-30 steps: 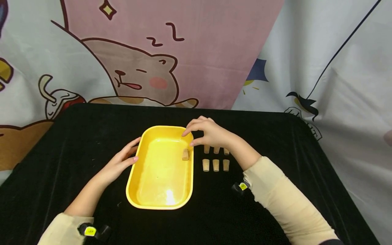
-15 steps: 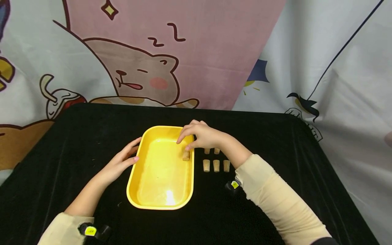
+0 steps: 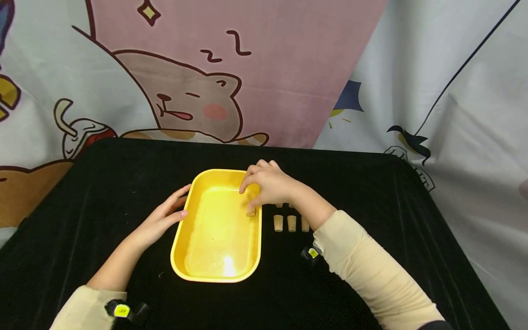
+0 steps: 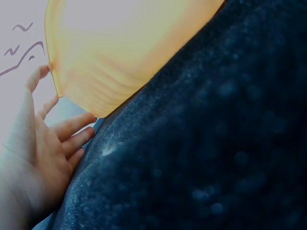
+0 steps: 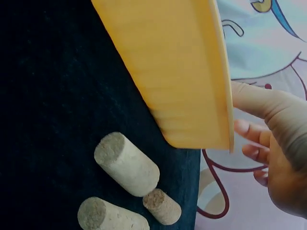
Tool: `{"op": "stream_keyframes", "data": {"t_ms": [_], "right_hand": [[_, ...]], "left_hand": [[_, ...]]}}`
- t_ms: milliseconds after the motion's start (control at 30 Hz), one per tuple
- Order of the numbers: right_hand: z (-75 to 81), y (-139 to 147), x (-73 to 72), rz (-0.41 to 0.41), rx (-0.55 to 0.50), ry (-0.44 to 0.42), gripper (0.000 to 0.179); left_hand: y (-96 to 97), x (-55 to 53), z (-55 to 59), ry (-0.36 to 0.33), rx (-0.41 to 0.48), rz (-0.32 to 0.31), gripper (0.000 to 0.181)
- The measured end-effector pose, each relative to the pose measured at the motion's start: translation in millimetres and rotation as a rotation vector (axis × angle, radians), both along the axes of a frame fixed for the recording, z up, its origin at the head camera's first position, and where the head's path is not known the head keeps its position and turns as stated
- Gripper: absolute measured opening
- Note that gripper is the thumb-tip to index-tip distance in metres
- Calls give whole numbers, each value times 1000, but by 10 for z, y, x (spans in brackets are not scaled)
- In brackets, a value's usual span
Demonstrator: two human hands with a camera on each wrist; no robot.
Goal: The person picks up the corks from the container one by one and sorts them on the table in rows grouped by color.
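A yellow plastic tray (image 3: 218,229) stands on the black cloth, one cork stopper (image 3: 250,212) inside by its right wall. My left hand (image 3: 165,215) rests against the tray's left side, thumb at the rim and fingers along the outer wall; in the left wrist view the left hand (image 4: 57,148) has its fingertips at that wall. Over the right rim, my right hand (image 3: 270,183) reaches into the tray, its thumb overlapping the cork and its index finger apart from it. The right wrist view shows the right hand (image 5: 283,139) partly behind the tray wall (image 5: 177,72).
Right of the tray stand two rows of cork stoppers (image 3: 278,223), the back row mostly hidden by the right hand and forearm. Several corks (image 5: 127,165) show close up in the right wrist view. A cartoon-printed curtain (image 3: 288,68) hangs behind the black-covered table (image 3: 350,183).
My right hand has moved left and further into the tray, its thumb coming down over the cork. The left hand and the tray have stayed in place.
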State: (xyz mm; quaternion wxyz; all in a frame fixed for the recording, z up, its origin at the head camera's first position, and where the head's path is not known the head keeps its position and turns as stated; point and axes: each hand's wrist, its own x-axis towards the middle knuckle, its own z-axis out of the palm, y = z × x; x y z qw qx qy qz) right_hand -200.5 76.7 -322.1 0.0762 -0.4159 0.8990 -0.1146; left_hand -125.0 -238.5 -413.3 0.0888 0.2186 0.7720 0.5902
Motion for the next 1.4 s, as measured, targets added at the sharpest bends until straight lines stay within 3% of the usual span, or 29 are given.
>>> {"op": "stream_keyframes", "data": {"t_ms": [300, 867, 1167, 1400], "right_hand": [[25, -141, 180, -97, 182, 172, 44], [-91, -415, 235, -155, 498, 216, 27], [-103, -412, 246, -161, 493, 222, 29], [-82, -386, 247, -141, 394, 240, 26]], "left_hand": [[-5, -7, 12, -13, 13, -11, 59], [-2, -1, -19, -8, 1, 2, 60], [6, -10, -19, -8, 11, -10, 59], [1, -13, -1, -19, 0, -2, 60]]}}
